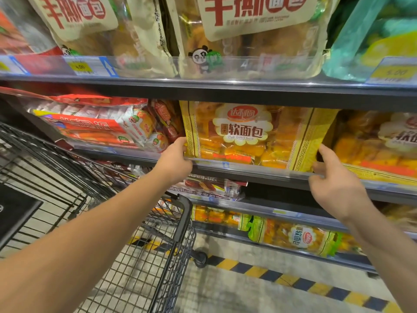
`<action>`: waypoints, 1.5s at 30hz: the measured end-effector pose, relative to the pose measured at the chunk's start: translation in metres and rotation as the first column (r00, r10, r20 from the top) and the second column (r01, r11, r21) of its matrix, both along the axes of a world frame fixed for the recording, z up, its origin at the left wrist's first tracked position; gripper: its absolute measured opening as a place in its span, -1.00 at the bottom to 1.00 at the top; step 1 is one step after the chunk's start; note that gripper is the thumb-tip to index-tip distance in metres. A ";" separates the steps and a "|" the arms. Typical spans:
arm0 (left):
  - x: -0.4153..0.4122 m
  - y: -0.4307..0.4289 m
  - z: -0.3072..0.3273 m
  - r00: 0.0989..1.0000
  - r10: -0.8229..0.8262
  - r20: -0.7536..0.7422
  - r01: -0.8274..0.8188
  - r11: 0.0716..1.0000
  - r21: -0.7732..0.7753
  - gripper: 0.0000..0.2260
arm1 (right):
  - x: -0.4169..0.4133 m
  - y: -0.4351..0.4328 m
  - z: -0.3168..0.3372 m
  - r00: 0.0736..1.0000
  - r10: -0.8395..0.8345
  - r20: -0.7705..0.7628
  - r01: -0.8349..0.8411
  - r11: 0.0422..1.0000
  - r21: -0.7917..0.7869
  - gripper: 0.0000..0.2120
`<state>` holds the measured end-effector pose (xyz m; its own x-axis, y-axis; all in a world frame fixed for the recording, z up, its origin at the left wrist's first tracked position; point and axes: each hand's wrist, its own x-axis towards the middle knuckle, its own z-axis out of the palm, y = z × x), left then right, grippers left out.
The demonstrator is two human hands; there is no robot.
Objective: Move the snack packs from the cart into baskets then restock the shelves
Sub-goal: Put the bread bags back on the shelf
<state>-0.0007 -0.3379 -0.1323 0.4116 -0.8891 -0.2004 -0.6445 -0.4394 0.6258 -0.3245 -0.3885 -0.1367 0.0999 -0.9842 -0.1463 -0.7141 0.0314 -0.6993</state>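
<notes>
Seating a bread pack (pixel 243 132) on the shelf (pixel 248 175).
Left hand (pixel 174 159) and right hand (pixel 334 177) each grip a lower corner of the bread pack, likely to stand it label-outward.

The middle shelf (pixel 248 175) carries a yellow bread bag (pixel 243 134) upright at its front edge, a second yellow bag (pixel 379 145) just beside it and red snack packs (pixel 94 129) on the left. On the upper shelf (pixel 225 88) stand cream bread bags (pixel 252 30) and a teal bag (pixel 365 39).

Both forearms are bare from the wrist to the near edge of the view, left and right alike; the left hand (pixel 174 162) and the right hand (pixel 336 188) are bare too.
</notes>
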 end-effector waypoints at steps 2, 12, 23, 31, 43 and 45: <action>0.000 0.002 -0.001 1.000 -0.002 0.011 0.002 1.000 -0.008 -0.40 | -0.001 0.002 -0.001 1.000 0.006 0.007 -0.006 1.000 -0.007 -0.32; -0.006 0.018 0.006 0.993 -0.084 0.081 0.077 0.993 0.085 -0.30 | -0.005 0.024 0.011 0.994 0.090 0.062 -0.094 0.994 0.061 -0.37; -0.055 0.118 0.117 0.647 -0.411 0.642 0.424 0.894 0.145 -0.32 | 0.022 0.108 0.108 0.808 0.377 -0.452 -0.515 0.824 -0.234 -0.29; -0.055 0.227 0.233 0.542 -0.335 0.771 0.309 0.932 0.188 -0.34 | 0.068 0.197 0.206 0.662 0.463 -0.589 -0.694 0.674 -0.251 -0.33; -0.035 0.395 0.273 0.696 0.002 0.718 -0.217 0.954 0.208 -0.31 | 0.155 0.289 0.268 0.490 0.717 -0.496 -0.872 0.405 -0.276 -0.34; -0.044 0.422 0.276 0.666 0.075 0.742 -0.321 0.927 0.194 -0.29 | 0.161 0.304 0.272 0.404 0.786 -0.468 -0.911 0.300 -0.283 -0.35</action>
